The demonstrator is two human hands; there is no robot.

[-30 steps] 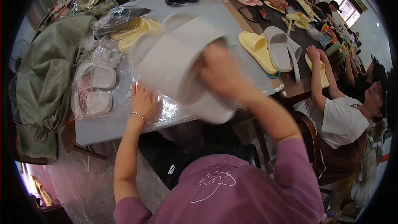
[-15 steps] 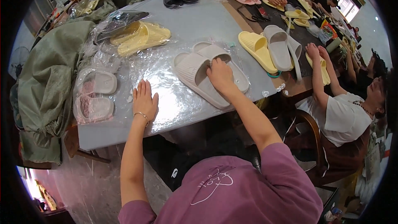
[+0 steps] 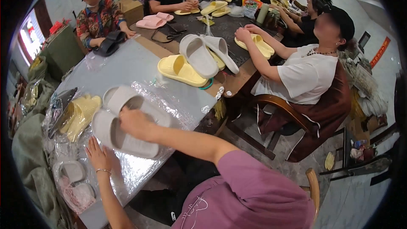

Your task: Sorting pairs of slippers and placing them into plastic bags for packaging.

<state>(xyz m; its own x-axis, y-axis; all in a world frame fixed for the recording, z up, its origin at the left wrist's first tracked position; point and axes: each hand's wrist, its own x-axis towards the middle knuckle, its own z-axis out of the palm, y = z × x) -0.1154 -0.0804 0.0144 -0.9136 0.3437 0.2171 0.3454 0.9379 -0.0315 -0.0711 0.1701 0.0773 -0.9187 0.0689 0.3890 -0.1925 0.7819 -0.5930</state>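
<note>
A pair of light grey slippers (image 3: pixel 146 147) lies side by side on the table, with clear plastic film (image 3: pixel 169 97) beside and around it. My right hand (image 3: pixel 136 123) reaches in where the two straps meet and grips the near slipper by its strap. Motion blurs that hand, and its fingertips are hidden. Flat on the film-covered tabletop, my left hand (image 3: pixel 98 154) rests with fingers apart, close to the toe of the near slipper.
Yellow slippers in a clear bag (image 3: pixel 81 114) lie at left, bagged grey slippers (image 3: pixel 74 171) nearer me. Right of the grey table (image 3: pixel 95 74), unwrapped yellow (image 3: pixel 180 71) and grey slippers (image 3: pixel 197 55) are piled. A co-worker in white (image 3: pixel 303 74) sits at right, beside a wooden chair arm (image 3: pixel 288 110).
My view has swung to the right, so the table appears further left. The grey pair has slid left with my right hand, closer to my left hand, which stays flat.
</note>
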